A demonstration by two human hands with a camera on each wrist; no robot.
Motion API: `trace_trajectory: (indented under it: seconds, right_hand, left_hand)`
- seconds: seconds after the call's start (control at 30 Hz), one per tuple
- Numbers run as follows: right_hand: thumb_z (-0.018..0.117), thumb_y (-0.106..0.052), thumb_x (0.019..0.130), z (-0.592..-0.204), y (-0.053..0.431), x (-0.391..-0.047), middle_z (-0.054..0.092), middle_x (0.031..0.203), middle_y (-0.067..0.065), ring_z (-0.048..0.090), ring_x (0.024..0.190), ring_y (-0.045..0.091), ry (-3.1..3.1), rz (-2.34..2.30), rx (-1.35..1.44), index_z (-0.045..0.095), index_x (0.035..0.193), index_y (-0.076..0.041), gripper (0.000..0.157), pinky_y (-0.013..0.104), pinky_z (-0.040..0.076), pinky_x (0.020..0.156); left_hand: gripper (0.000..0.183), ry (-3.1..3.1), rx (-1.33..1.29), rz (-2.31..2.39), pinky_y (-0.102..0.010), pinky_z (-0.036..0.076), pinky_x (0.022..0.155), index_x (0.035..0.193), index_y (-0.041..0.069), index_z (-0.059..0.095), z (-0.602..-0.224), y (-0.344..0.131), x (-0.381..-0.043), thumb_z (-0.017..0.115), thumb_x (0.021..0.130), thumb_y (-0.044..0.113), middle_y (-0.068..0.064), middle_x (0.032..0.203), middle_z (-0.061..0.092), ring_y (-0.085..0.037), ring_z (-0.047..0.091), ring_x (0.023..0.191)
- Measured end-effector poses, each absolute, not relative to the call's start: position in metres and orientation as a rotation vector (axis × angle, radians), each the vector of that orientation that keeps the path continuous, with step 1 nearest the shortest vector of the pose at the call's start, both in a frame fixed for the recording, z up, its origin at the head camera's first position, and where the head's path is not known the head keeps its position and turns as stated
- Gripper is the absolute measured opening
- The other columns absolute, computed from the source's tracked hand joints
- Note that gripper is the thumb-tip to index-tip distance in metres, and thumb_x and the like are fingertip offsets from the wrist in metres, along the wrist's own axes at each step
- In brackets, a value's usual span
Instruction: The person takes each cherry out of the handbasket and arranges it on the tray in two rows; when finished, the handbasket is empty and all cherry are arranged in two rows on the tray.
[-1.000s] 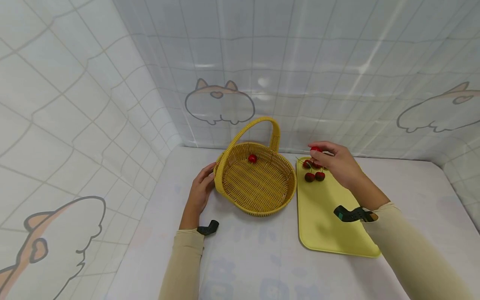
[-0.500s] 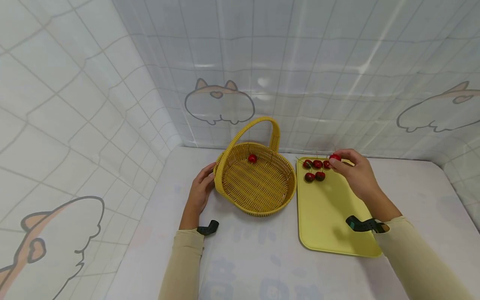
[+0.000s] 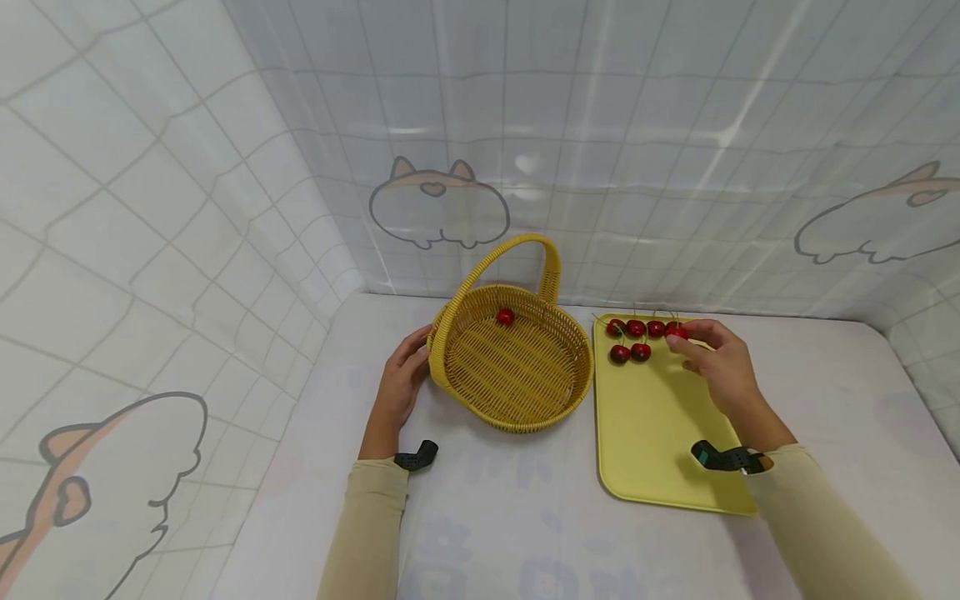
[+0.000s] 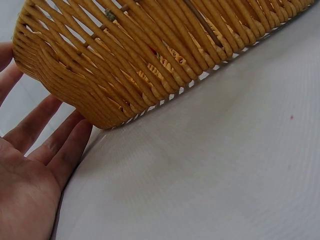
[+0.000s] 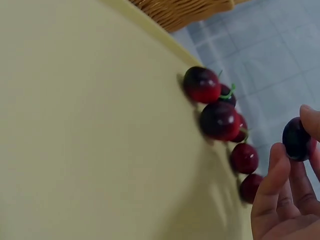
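My right hand (image 3: 723, 367) pinches a red cherry (image 3: 678, 332) between thumb and fingers at the right end of the back row on the yellow tray (image 3: 667, 442). In the right wrist view, this held cherry (image 5: 297, 141) looks dark and is raised beside the others. Several stemmed cherries (image 3: 635, 328) line the tray's far edge, and two more (image 3: 619, 354) sit in front of them at the left. My left hand (image 3: 401, 383) rests its extended fingers against the left side of a yellow wicker basket (image 3: 525, 367). Inside the basket lies one cherry (image 3: 505, 317).
The basket's tall arched handle (image 3: 480, 271) rises over its left and back sides. The basket's right rim is right at the tray's left edge. A tiled-pattern sheet (image 3: 637, 167) stands behind the white table (image 3: 495, 517), and another rises at the left.
My right hand has carried the cherry rightward past the other cherries, then lowered it toward the right end of the back row. The left hand and basket have stayed put.
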State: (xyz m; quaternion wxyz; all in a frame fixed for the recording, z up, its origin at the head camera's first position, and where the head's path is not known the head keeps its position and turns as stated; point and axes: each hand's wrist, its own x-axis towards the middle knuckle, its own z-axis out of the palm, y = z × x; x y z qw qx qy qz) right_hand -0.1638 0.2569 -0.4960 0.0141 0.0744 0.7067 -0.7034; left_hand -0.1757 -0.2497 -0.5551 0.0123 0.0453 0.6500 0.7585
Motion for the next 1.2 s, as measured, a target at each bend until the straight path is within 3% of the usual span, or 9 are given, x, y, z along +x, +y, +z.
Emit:
trace_trajectory:
  seconds: [0.23, 0.4, 0.67, 1.2]
  right_hand:
    - [0.079, -0.029, 0.090, -0.512, 0.262, -0.167, 0.071, 0.095, -0.023, 0.069, 0.083, 0.000, 2.261, -2.044, 0.385, 0.061, 0.127, -0.009, 0.046, 0.021, 0.053, 0.063]
    - [0.080, -0.027, 0.090, -0.520, 0.265, -0.169, 0.072, 0.092, -0.023, 0.068, 0.080, 0.000, 2.199, -2.084, 0.422, 0.064, 0.127, -0.012, 0.043, 0.020, 0.052, 0.059]
    - [0.079, -0.038, 0.089, -0.526, 0.265, -0.173, 0.067, 0.096, -0.021, 0.063, 0.078, 0.004, 2.317, -1.950, 0.396, 0.063, 0.128, -0.016, 0.048, 0.021, 0.050, 0.060]
    - [0.080, -0.045, 0.087, -0.530, 0.260, -0.176, 0.062, 0.080, -0.018, 0.059, 0.072, 0.006, 2.465, -1.783, 0.389, 0.064, 0.116, -0.012, 0.047, 0.023, 0.048, 0.057]
  left_hand:
    - [0.047, 2.013, 0.133, 2.370, -0.023, 0.046, 0.108, 0.149, 0.017, 0.052, -0.555, -0.250, -0.176, 0.057, 0.105, 0.031, -0.007, 0.152, 0.049, -0.017, 0.052, 0.136]
    - [0.045, 1.997, 0.121, 2.367, -0.023, 0.046, 0.107, 0.151, 0.016, 0.050, -0.554, -0.249, -0.176, 0.054, 0.107, 0.026, -0.007, 0.154, 0.047, -0.015, 0.053, 0.135]
    - [0.044, 1.988, 0.128, 2.368, -0.023, 0.046, 0.106, 0.152, 0.015, 0.048, -0.554, -0.250, -0.175, 0.050, 0.108, 0.021, -0.009, 0.154, 0.046, -0.014, 0.053, 0.133]
    - [0.048, 2.009, 0.150, 2.384, -0.024, 0.048, 0.105, 0.148, 0.017, 0.053, -0.556, -0.251, -0.176, 0.060, 0.103, 0.033, -0.008, 0.150, 0.051, -0.018, 0.054, 0.133]
